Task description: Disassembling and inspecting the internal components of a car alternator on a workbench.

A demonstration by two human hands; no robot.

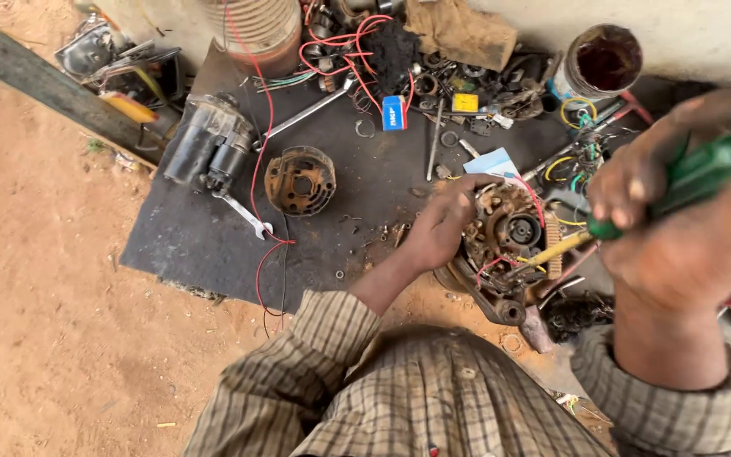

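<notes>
Left hand (pixel 443 227) grips rim of rusty alternator housing (pixel 505 241), fingers curled on it. Right hand (pixel 691 224) clenched around green-handled screwdriver (pixel 653 199), tip in housing. Starter motor (pixel 209 144) well apart.

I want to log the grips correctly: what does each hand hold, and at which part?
The right hand holds a screwdriver by its green handle. The left hand grips the rusty motor part at its left rim.
</notes>
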